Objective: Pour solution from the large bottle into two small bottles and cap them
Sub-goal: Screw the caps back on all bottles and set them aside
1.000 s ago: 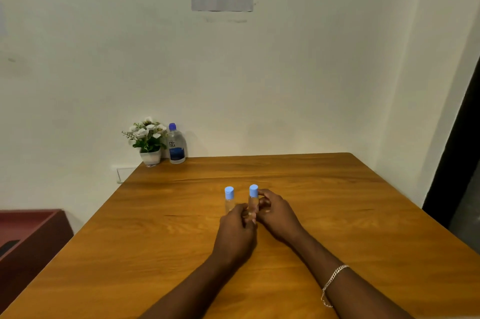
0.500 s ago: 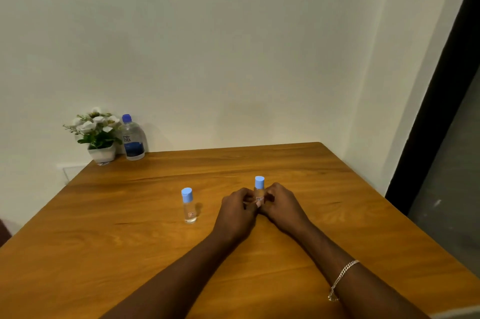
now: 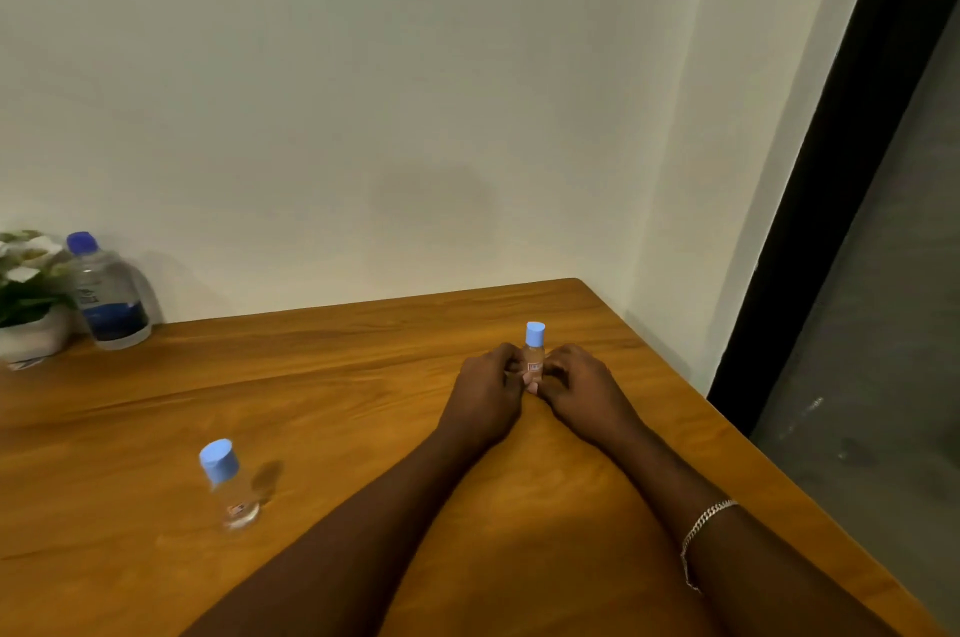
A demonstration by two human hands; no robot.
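Table (image 3: 363, 376): orange-brown wood, smooth, with visible grain and a rounded far corner. Both forearms lie over its near part. A silver chain bracelet (image 3: 706, 525) circles the right wrist.

Nearer small bottle (image 3: 231, 491): clear, cylindrical, round light-blue cap fitted. It stands free on the table left of the forearms, and neither hand touches it.

Farther small bottle (image 3: 534, 360): same pattern, capped, upright, with a small label on the body. The left hand (image 3: 485, 392) and right hand (image 3: 582, 387) meet around its lower body, fingers curled in and pinching it from both sides. The cap stands clear above them. Whether its base touches the table cannot be told.

Large bottle (image 3: 106, 296): clear, with rounded shoulders, a dark-blue cap and a blue label band. It stands upright at the far left by the wall (image 3: 415, 91), well apart from the hands and just beside a white pot of white flowers (image 3: 28, 293). The wall is plain, matt and off-white.
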